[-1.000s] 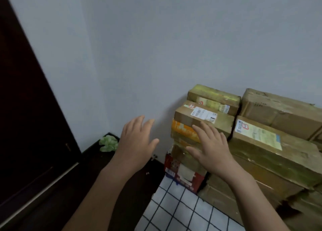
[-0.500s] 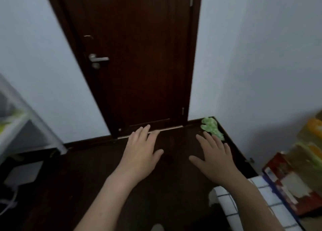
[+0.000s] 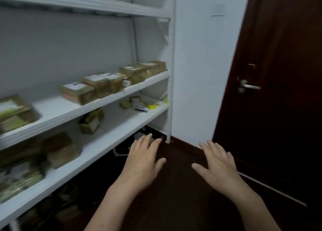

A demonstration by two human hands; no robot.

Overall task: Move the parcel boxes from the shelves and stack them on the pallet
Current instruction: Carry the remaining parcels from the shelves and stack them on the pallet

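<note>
Low over the dark floor [image 3: 174,204], the left hand [image 3: 142,162] and right hand [image 3: 217,166] are hovering palms down, fingers spread and straight, gripping nothing. Beyond the left hand, parcel boxes [image 3: 97,86] are sitting in a row toward the right end of the middle shelf [image 3: 57,108]; more are lying blurred on the lower shelf [image 3: 111,131]. A dark door [image 3: 278,108] is standing at right.

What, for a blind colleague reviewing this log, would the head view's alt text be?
The left hand and right hand, both open and empty, are held out over a dark floor beside white shelves on the left that hold cardboard parcel boxes. A dark wooden door with a metal handle stands on the right.
</note>
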